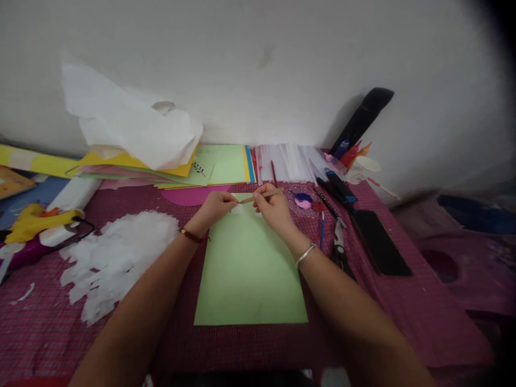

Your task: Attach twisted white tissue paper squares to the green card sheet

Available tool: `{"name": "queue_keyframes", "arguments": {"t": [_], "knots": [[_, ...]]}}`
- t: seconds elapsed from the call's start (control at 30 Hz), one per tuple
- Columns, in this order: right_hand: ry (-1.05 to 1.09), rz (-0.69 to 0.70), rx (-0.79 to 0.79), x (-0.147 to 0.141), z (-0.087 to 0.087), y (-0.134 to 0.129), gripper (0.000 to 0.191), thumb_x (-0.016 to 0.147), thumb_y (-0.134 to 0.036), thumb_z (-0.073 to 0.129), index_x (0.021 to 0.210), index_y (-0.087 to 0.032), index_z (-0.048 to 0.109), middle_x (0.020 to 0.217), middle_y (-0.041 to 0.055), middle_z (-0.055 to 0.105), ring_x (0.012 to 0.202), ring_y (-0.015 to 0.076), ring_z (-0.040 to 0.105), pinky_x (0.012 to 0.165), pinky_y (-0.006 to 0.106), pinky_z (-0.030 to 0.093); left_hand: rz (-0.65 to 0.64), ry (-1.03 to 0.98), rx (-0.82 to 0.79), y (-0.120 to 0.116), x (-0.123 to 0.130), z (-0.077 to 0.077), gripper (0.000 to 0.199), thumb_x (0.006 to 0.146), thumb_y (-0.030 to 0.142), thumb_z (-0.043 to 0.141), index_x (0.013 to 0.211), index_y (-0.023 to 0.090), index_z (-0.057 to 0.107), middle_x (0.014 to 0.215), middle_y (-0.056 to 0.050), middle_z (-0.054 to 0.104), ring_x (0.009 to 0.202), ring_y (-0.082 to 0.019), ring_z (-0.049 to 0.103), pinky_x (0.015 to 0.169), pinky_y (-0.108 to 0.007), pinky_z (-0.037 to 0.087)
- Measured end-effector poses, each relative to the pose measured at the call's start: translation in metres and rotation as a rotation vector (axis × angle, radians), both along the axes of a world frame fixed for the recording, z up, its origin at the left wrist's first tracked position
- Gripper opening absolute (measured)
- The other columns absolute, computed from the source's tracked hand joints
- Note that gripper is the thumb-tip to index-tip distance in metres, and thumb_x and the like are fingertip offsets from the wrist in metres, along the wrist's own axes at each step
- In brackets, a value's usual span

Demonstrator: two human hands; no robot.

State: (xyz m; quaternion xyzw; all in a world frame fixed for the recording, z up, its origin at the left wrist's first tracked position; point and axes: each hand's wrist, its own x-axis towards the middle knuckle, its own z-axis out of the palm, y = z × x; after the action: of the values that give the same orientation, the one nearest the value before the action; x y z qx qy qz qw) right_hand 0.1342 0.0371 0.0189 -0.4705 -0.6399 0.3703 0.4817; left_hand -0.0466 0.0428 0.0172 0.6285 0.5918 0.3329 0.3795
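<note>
A sheet of light green paper [252, 269] lies in front of me on the table. Over its far edge, my right hand [270, 207] grips a thin, light-brown wooden stick [274, 192], pointing left and slightly down. At the stick's left tip, the fingers of my left hand [220, 207] are pinched together; what sits between them is too small to make out. A small white paper piece [237, 209] shows just below the left fingertips, on or just above the green sheet.
Left of the sheet is a heap of white paper pieces [124, 252], with a yellow glue gun [36, 223] beyond. Coloured papers [221, 164] and clear glue sticks [286, 161] line the wall. On the right are a paint palette [303, 201], scissors [339, 247] and a black phone-like slab [379, 242].
</note>
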Motion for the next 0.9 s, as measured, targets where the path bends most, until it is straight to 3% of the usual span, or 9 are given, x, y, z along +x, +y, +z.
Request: {"name": "queue_keyframes", "arguments": {"t": [0.13, 0.3, 0.53, 0.7, 0.9], "knots": [[-0.047, -0.047, 0.067, 0.002, -0.003, -0.001, 0.016, 0.087, -0.035, 0.049, 0.077, -0.022, 0.05, 0.063, -0.0004, 0.059, 0.058, 0.0163, 0.056, 0.054, 0.028, 0.041, -0.007, 0.007, -0.011, 0.0, 0.0, -0.003, 0.017, 0.068, 0.025, 0.06, 0.067, 0.015, 0.073, 0.064, -0.002, 0.065, 0.057, -0.012, 0.049, 0.051, -0.022, 0.033], [-0.158, 0.063, 0.029, -0.003, -0.007, -0.004, 0.012, 0.086, -0.029, 0.049, 0.076, -0.022, 0.05, 0.064, -0.001, 0.06, 0.06, 0.0162, 0.057, 0.057, 0.027, 0.041, -0.031, 0.027, 0.031, 0.002, 0.001, -0.004, 0.016, 0.068, 0.025, 0.059, 0.06, 0.015, 0.071, 0.059, -0.001, 0.062, 0.056, -0.011, 0.048, 0.052, -0.022, 0.033], [-0.221, 0.081, 0.024, -0.006, -0.009, -0.007, 0.01, 0.086, -0.028, 0.048, 0.078, -0.023, 0.05, 0.068, -0.0004, 0.061, 0.062, 0.0162, 0.057, 0.059, 0.027, 0.04, -0.035, -0.015, 0.041, 0.003, 0.001, -0.004, 0.015, 0.067, 0.024, 0.06, 0.057, 0.015, 0.066, 0.055, 0.001, 0.056, 0.055, -0.011, 0.044, 0.051, -0.022, 0.03], [-0.264, 0.075, 0.055, -0.007, -0.008, -0.008, 0.01, 0.086, -0.027, 0.048, 0.078, -0.022, 0.051, 0.069, 0.0, 0.06, 0.065, 0.0166, 0.057, 0.061, 0.028, 0.039, 0.089, -0.091, 0.109, 0.006, -0.001, -0.004, 0.017, 0.072, 0.029, 0.058, 0.064, 0.015, 0.064, 0.057, 0.002, 0.051, 0.055, -0.01, 0.04, 0.051, -0.022, 0.029], [-0.282, 0.096, 0.069, -0.009, -0.011, -0.009, 0.01, 0.087, -0.025, 0.047, 0.079, -0.022, 0.051, 0.071, 0.0005, 0.061, 0.067, 0.0169, 0.057, 0.062, 0.027, 0.038, 0.183, -0.11, 0.029, 0.005, -0.009, -0.009, 0.016, 0.071, 0.028, 0.059, 0.06, 0.016, 0.058, 0.047, 0.004, 0.045, 0.046, -0.009, 0.036, 0.045, -0.022, 0.023]]}}
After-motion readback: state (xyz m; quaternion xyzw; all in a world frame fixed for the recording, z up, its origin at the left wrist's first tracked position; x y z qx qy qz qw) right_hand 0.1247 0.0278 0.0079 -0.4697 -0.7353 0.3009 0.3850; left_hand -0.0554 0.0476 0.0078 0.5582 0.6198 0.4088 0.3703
